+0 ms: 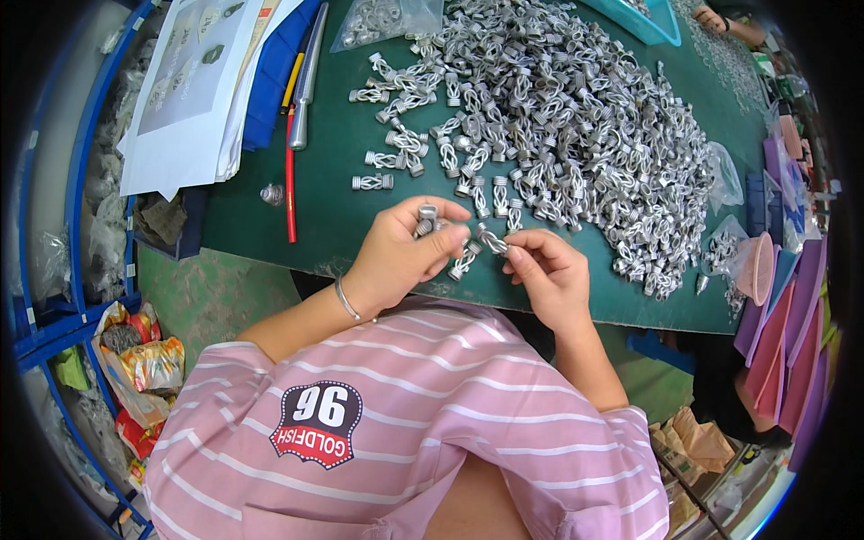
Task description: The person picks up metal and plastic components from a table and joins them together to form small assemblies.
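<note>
Between the thumb and finger of my right hand [556,277] is a small silver metal fitting [489,238] with a ridged collar and twisted wire-like strands. My left hand [389,256] is closed around one or more similar metal fittings [427,216]; part of them is hidden by the fingers. The left fingertips are close to the right hand's piece, and I cannot tell whether they touch it. Below, another loose fitting [464,261] lies by the table's near edge. A large heap of the same fittings [558,108] spreads beyond both hands, with several scattered on its left side.
On the green table [324,198] lie a red stick [291,180], a metal rod [306,90], papers [184,99] and a clear bag [387,22]. A turquoise bin [643,20] stands at the back. Another person's hand [711,20] shows far right. Blue shelving [76,180] is at left.
</note>
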Action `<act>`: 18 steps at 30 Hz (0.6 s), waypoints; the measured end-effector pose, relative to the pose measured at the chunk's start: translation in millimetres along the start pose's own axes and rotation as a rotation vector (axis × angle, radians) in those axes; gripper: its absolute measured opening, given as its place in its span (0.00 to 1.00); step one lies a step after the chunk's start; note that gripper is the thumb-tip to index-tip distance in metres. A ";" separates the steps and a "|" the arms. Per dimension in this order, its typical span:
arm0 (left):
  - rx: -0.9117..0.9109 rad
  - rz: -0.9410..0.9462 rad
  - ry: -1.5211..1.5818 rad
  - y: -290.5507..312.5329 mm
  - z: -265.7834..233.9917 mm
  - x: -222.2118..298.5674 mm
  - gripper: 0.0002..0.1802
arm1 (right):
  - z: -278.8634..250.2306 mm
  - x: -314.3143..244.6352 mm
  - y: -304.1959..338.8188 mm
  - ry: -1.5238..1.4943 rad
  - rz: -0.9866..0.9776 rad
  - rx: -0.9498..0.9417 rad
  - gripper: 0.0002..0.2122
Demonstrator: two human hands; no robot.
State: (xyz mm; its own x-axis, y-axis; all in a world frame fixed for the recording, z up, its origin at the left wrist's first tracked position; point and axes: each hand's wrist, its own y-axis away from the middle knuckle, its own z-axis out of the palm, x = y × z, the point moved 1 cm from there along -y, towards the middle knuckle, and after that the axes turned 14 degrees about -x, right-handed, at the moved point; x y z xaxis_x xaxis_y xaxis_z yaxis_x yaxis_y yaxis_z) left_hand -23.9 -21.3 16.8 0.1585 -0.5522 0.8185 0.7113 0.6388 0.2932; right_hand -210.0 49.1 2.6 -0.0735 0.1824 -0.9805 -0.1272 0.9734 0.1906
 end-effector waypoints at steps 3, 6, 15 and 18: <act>-0.043 0.062 -0.316 -0.2 -0.4 -7.3 0.15 | 2.3 9.4 0.1 -0.456 -0.013 -0.129 0.06; -0.114 0.123 -0.405 3.6 4.8 -2.4 0.12 | 10.6 11.0 -1.6 -0.576 -0.100 -0.243 0.05; -0.078 0.121 -0.307 4.8 3.8 -1.1 0.10 | 13.1 4.6 -1.6 -0.110 -0.557 0.091 0.20; -0.079 0.020 -0.118 2.2 3.7 -5.1 0.10 | 19.5 -7.6 -0.8 -0.093 -0.628 0.112 0.21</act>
State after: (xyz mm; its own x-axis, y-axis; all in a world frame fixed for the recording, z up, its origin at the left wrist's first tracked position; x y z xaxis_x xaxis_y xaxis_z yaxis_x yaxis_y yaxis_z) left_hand -25.7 -15.1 15.2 0.0949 -0.4705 0.8773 0.7615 0.6019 0.2405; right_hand -190.0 49.6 9.0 0.0681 -0.4207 -0.9046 -0.0138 0.9063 -0.4225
